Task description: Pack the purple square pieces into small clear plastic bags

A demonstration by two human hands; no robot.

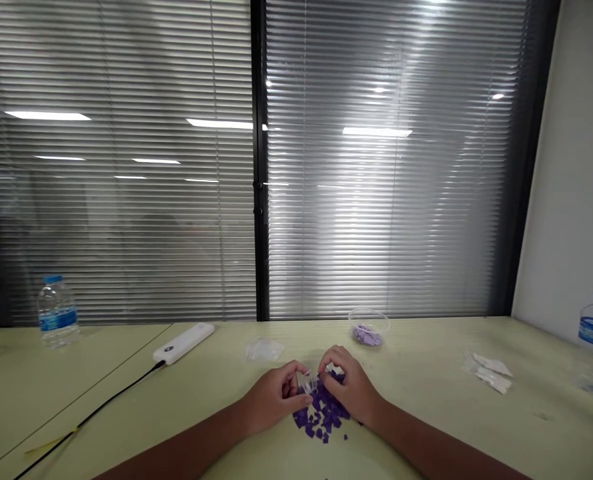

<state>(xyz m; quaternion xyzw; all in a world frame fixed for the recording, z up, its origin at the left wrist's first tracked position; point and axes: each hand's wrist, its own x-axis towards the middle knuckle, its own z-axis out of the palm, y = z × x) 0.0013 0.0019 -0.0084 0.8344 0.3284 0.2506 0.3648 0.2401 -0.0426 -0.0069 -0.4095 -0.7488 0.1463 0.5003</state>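
Note:
A loose pile of small dark purple pieces [330, 407], roughly square, is spread on the table before me. At the pile's left edge my left hand [281, 393] grips a small clear plastic container [308, 383] between thumb and fingers. Just right of that container, my right hand [349, 383] is bent over the pile with thumb and forefinger drawn together. Whatever its fingertips may pinch is too small to make out. Part of the pile is hidden behind the right hand.
Behind the hands stand a clear bowl [369, 327] with pale purple bits and a clear plastic bag [263, 349]. A white power bank [183, 343] with a black cable [111, 407] lies left. Water bottles [57, 313] flank both sides; white packets [489, 371] lie right.

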